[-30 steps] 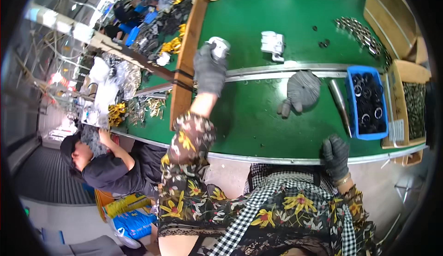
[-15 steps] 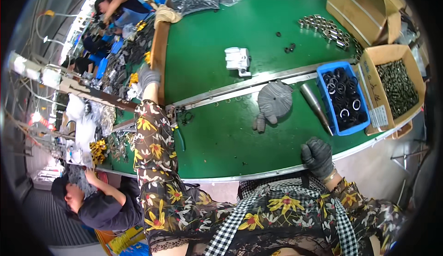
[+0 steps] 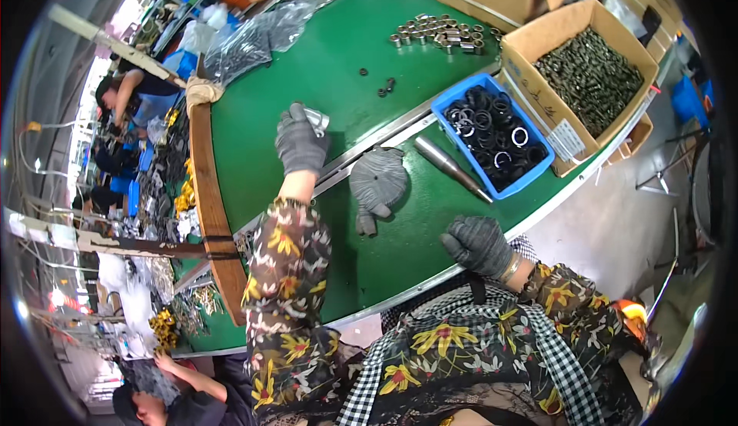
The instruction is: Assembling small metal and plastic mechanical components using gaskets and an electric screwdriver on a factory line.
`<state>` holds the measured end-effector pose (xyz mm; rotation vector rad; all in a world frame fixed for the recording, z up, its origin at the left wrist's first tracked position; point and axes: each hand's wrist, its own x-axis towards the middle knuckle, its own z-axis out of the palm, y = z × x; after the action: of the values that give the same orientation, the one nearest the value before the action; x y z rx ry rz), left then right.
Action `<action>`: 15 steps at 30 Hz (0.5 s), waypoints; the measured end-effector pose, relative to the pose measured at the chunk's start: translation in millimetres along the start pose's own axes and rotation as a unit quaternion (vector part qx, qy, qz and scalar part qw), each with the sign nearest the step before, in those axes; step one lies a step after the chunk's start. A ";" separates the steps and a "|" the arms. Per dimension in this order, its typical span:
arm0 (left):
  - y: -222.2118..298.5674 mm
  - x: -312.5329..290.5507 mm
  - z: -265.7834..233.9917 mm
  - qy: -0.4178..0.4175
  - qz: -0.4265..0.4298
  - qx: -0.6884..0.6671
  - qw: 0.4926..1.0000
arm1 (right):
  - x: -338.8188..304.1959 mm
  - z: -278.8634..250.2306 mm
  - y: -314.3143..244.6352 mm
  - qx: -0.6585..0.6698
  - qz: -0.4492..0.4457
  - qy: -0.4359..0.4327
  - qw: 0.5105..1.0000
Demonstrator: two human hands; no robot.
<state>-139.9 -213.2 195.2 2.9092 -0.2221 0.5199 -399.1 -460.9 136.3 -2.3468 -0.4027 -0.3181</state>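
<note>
Taking the round grey bundle (image 3: 380,184) on the green tabletop (image 3: 384,268) as our clock centre, we have our gloved left hand (image 3: 302,142) between 10 and 11 o'clock, beyond the metal strip (image 3: 354,152). Its grip is closed around a silver metal part (image 3: 320,122), mostly hidden by the glove, with 1 end showing on the thumb side. Our gloved right hand (image 3: 478,245) is at 4 o'clock, by the tabletop's near edge, its grip curled shut; we cannot tell whether anything is inside.

At 3 o'clock we see a tapered steel rod (image 3: 450,166), and at 2 o'clock a blue bin (image 3: 483,182) of black rings, just beside a cardboard box (image 3: 538,115) of small dark parts. Loose silver rings (image 3: 448,40) spread at 1 o'clock; a wooden bar (image 3: 206,172) runs at 9.
</note>
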 end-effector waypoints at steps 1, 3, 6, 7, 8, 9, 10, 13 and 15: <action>-1.2 -8.2 -5.0 0.112 0.133 0.077 0.982 | 1.3 -0.8 -2.1 -0.002 -0.002 -0.006 1.000; 12.2 -21.7 -14.8 0.168 0.235 0.042 0.956 | -1.2 3.9 4.6 0.001 0.003 0.004 1.000; 29.7 -62.2 -61.3 0.184 0.340 -0.021 0.922 | 9.3 -2.9 3.4 0.243 0.106 0.007 0.964; 37.1 -67.4 -44.7 0.169 0.419 -0.056 0.890 | 14.1 -3.5 10.7 0.416 0.220 0.010 0.882; 41.7 -79.4 -47.3 0.157 0.485 -0.079 0.857 | 29.2 -4.6 32.9 0.627 0.222 -0.109 0.739; 44.2 -93.5 -54.0 0.144 0.475 -0.075 0.865 | 51.9 -33.0 -8.8 0.625 0.315 -0.069 0.711; 55.4 -103.8 -66.7 0.145 0.479 -0.099 0.860 | 62.3 -37.7 -13.8 0.662 0.259 -0.101 0.696; 62.9 -117.7 -63.4 0.173 0.518 -0.109 0.830 | 77.5 -39.2 -29.5 0.651 0.234 -0.098 0.716; 57.9 -127.9 -52.4 0.159 0.532 -0.119 0.823 | 75.1 -37.5 -32.5 0.624 0.244 -0.081 0.738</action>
<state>-286.0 -244.4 206.7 2.1384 -1.7300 0.9929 -346.3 -449.9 208.4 -1.0419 0.0023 0.3544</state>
